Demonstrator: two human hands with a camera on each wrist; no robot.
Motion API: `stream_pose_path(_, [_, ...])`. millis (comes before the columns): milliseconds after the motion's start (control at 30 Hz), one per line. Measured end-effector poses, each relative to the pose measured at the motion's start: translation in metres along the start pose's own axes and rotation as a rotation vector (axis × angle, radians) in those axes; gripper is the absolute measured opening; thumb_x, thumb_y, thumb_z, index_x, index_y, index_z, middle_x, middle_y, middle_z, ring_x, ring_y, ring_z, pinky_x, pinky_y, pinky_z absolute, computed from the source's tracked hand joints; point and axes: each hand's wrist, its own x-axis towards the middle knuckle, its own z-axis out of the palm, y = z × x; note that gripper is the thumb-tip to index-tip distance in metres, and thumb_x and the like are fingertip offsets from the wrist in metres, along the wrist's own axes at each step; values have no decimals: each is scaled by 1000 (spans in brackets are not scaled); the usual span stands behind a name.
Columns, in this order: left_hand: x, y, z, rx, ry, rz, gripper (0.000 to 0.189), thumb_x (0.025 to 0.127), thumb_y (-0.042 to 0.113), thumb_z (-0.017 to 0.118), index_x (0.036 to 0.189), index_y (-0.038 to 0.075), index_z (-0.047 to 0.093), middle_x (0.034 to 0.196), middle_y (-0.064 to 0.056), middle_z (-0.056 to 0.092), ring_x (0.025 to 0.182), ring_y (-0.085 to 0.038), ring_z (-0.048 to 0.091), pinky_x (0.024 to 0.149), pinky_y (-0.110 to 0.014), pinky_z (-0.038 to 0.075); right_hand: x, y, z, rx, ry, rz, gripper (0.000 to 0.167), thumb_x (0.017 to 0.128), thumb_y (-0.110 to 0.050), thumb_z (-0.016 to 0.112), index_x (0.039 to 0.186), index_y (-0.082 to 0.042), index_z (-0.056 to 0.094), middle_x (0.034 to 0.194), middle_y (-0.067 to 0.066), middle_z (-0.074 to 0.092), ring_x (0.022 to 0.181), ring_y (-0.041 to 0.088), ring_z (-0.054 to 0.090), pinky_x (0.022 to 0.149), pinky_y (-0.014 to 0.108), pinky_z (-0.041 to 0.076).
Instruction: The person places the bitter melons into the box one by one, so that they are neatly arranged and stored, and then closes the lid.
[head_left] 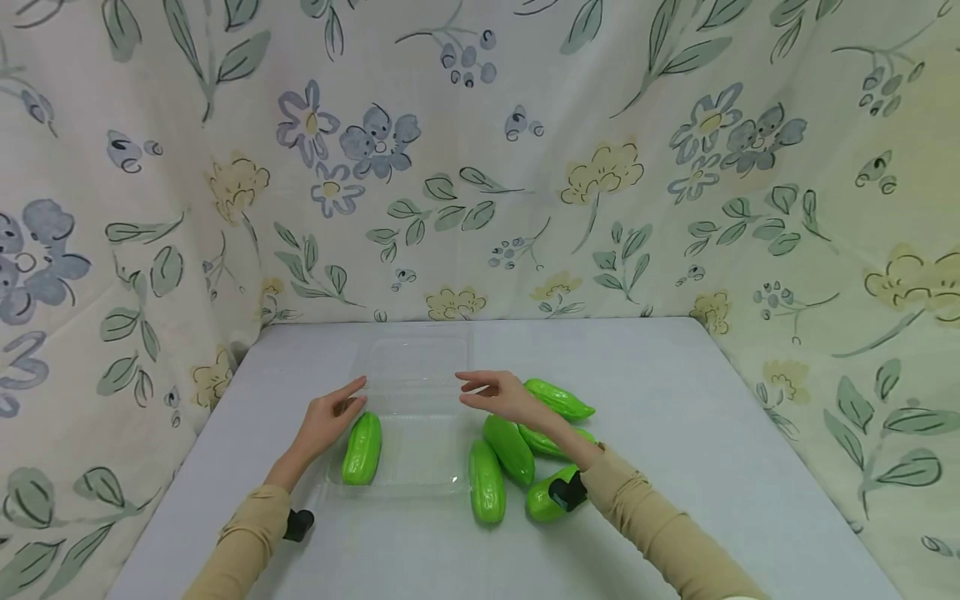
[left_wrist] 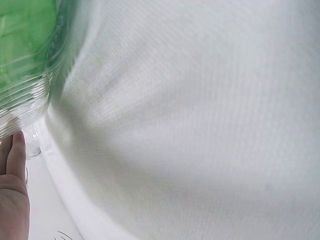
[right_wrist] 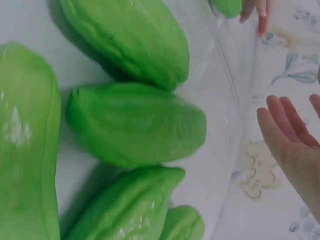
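A clear plastic clamshell box (head_left: 420,483) lies on the table, its lid (head_left: 420,340) folded back behind it. One glossy green gourd-like vegetable (head_left: 362,450) lies inside at the left. My left hand (head_left: 330,417) is at the box's left side near the fold, fingers extended; in the left wrist view its fingertips (left_wrist: 19,142) are right at the ridged plastic wall. My right hand (head_left: 502,396) hovers near the right end of the fold, holding nothing, and its fingers (right_wrist: 287,117) look straight in the right wrist view.
Several more green gourds (head_left: 487,483) lie loose to the right of the box, partly beneath my right forearm. A white table (head_left: 675,467) carries everything. Flowered cloth (head_left: 480,167) hangs behind the table and along its sides.
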Motion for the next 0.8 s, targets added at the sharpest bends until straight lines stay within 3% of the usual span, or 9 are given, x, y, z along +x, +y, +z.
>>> stream_pose_path(167, [0, 0, -1, -7, -1, 2, 46, 97, 27, 56, 137, 6, 51, 136, -14, 55, 109, -31, 64, 88, -47, 51, -2, 9, -17, -13, 31, -10, 46, 94, -22, 61, 137, -9, 52, 125, 22, 61, 103, 27, 66, 86, 33, 53])
stream_pose_path(400, [0, -1, -2, -13, -1, -1, 46, 96, 28, 56, 137, 6, 50, 136, -14, 55, 109, -31, 64, 88, -46, 51, -9, 18, -41, -60, 43, 59, 49, 93, -27, 61, 140, -19, 48, 130, 16, 59, 111, 25, 63, 93, 38, 50])
stream_pose_path(800, [-1, -1, -2, -10, -5, -5, 47, 97, 30, 56, 137, 7, 50, 134, -12, 57, 107, -27, 66, 85, -37, 53, -20, 39, -82, -134, 57, 85, 53, 95, -25, 58, 144, -11, 42, 134, 25, 53, 115, 35, 59, 96, 46, 47])
